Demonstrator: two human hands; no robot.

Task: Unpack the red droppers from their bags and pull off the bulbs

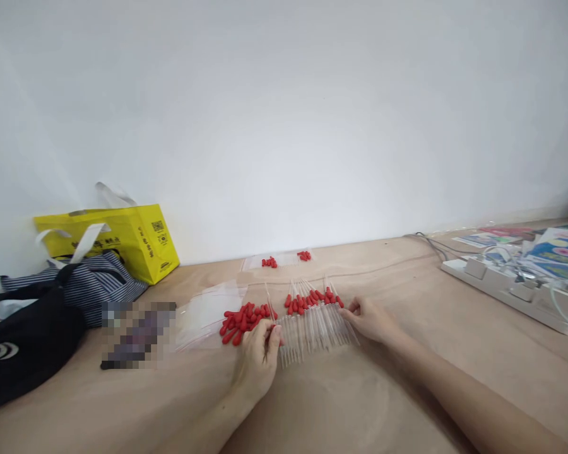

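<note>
My left hand [259,358] is closed in a pinch, with a thin glass dropper [267,296] pointing up from the fingers and a bit of red between them. Beside its knuckles lies a pile of red rubber bulbs [239,320]. Just right of that hand, clear glass tubes [317,331] lie side by side in a row. Along the row's far edge are droppers with red bulbs [312,301], their thin tips pointing away. My right hand [372,320] has its fingers bent together at the row's right end, touching it; what they grip is partly hidden.
Clear plastic bags [208,315] lie left of the bulbs; more bagged red-bulbed pieces [269,262] are by the wall. At left are a yellow bag [142,243], a striped bag [108,284] and a black cap [33,343]. A white power strip [506,293] with cables stands right.
</note>
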